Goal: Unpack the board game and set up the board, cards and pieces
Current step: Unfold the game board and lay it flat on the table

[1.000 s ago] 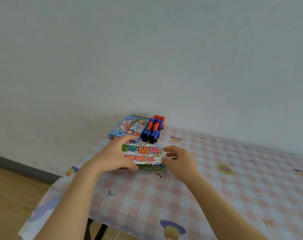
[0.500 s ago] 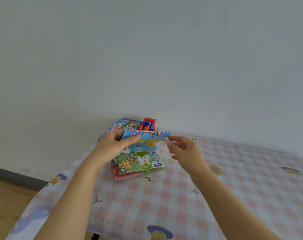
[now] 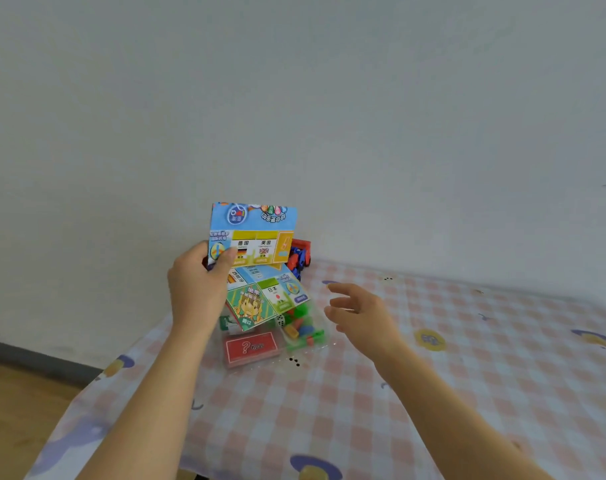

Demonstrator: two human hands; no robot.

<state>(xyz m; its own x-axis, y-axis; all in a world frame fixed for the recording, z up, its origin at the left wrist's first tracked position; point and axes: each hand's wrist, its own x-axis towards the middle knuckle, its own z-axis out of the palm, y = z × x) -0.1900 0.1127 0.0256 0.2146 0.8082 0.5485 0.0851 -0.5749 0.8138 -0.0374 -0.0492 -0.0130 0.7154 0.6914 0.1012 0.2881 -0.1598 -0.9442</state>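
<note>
I get soft, even daylight with no glare; the wall (image 3: pixel 294 98) reads dull grey-white. Only faint shadows lie on the bench (image 3: pixel 467 375). Everything looks slightly soft, and wide-angle bending shows at the edges.

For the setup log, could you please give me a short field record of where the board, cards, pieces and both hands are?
left hand: grips the board by its left edge, thumb on the front
board: partly unfolded, top panel upright, lower panels sloping toward the table
right hand: open, holds nothing, right of the board
red card deck: flat on the tablecloth, question mark up
bag of pieces: right of the deck
toy truck: behind the board, partly hidden
</note>
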